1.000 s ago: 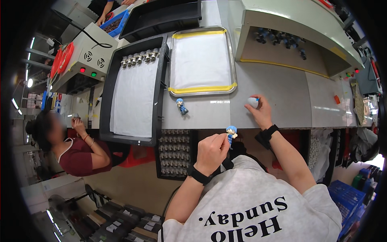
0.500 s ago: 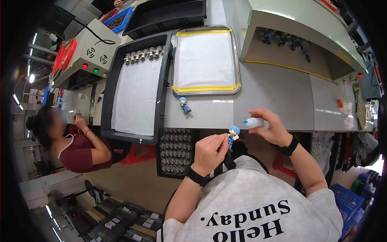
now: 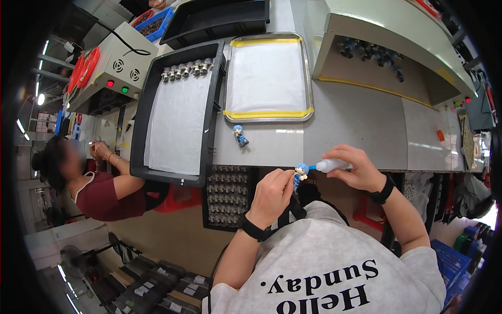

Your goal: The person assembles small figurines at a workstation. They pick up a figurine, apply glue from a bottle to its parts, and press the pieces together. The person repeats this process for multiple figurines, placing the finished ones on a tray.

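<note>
A small blue-haired figurine [image 3: 299,175] is pinched upright in the fingers of my left hand [image 3: 272,194], just off the table's near edge. My right hand [image 3: 358,168] grips a white squeeze bottle [image 3: 332,165] lying almost level. Its blue nozzle tip points left and meets the figurine's head, or sits right beside it. On the grey table another blue-haired figurine [image 3: 240,136] lies by itself, below the metal tray [image 3: 309,94] lined with white paper and yellow tape.
A black tray [image 3: 137,152] at left holds white paper and a row of figurine parts. Beneath the table edge another tray [image 3: 228,194] is filled with similar parts. A metal machine [image 3: 389,44] at right has figures inside. A co-worker [image 3: 107,191] sits at left.
My right hand has brought the bottle's nozzle leftward to the figurine's head. The figurine has tilted slightly in my left hand. The co-worker has shifted a little, hands closer together.
</note>
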{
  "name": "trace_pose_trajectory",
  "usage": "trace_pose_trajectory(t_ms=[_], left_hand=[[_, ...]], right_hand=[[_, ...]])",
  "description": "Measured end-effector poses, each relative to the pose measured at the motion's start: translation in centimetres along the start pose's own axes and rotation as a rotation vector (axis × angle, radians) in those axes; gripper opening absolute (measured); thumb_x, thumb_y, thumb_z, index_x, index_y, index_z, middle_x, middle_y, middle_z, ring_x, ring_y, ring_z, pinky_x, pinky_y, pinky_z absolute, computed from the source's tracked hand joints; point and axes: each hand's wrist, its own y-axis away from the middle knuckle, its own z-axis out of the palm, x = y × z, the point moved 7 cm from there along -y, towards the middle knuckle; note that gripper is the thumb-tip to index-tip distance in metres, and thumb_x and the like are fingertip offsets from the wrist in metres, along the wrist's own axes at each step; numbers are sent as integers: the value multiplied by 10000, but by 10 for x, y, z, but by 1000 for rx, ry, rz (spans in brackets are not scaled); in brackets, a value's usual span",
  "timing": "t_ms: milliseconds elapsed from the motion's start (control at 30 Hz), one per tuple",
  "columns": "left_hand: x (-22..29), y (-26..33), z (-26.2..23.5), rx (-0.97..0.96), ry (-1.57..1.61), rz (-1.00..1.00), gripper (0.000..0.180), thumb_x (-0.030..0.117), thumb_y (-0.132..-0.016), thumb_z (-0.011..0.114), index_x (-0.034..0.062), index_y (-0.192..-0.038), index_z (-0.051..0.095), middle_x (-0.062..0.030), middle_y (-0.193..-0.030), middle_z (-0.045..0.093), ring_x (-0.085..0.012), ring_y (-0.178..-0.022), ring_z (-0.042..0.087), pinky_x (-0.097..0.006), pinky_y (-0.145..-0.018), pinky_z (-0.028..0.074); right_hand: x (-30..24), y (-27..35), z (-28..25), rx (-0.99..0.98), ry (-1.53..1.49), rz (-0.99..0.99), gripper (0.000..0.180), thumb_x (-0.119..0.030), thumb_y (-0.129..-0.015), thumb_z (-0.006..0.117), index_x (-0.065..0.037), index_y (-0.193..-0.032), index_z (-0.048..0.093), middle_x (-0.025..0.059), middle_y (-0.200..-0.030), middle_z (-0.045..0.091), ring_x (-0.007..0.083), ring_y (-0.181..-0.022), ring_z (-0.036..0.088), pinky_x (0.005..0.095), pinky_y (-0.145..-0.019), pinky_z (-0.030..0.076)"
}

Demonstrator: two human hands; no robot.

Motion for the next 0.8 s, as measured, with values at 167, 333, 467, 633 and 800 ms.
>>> trace_pose_trajectory(t_ms=[167, 333, 467, 633, 800], left_hand=[[-1, -1, -3, 6, -3, -5, 109, 5, -802, 589, -43, -889, 634, -129, -718, 598, -262, -610, 581, -332, -557, 456], [1, -2, -2, 6, 5, 10, 104, -2, -780, 600, -36, -871, 637, -120, -697, 598, -247, -593, 579, -322, -539, 454], [0, -2, -1, 1, 0, 18, 87, 4, -775, 605, -25, -853, 630, -113, -678, 581, -258, -604, 573, -341, -551, 456], [0, -2, -1, -8, 11, 6, 57, 17, -778, 605, -12, -827, 608, -110, -663, 553, -284, -621, 559, -378, -571, 453], [0, -3, -1, -15, -10, 11, 55, 21, -776, 609, -12, -820, 601, -106, -650, 532, -279, -617, 550, -377, -570, 450]], right_hand=[[1, -1, 1, -36, 3, 10, 363, -43, -700, 734, -52, -1046, 626, 105, -955, 610, 290, -850, 601, 341, -719, 488], [3, 0, 2, -64, 50, 42, 364, -50, -699, 736, -65, -1047, 632, 103, -954, 610, 290, -836, 602, 344, -706, 492], [0, -1, 1, -72, 105, 35, 364, -55, -696, 737, -71, -1044, 633, 95, -953, 611, 290, -820, 603, 348, -696, 494], [-3, -3, 1, -94, 184, 14, 351, -76, -697, 735, -80, -1034, 635, 90, -951, 614, 286, -811, 605, 349, -682, 493], [-7, -5, 0, -101, 251, -2, 342, -95, -696, 736, -87, -1023, 639, 90, -944, 614, 285, -803, 605, 350, -671, 490]])
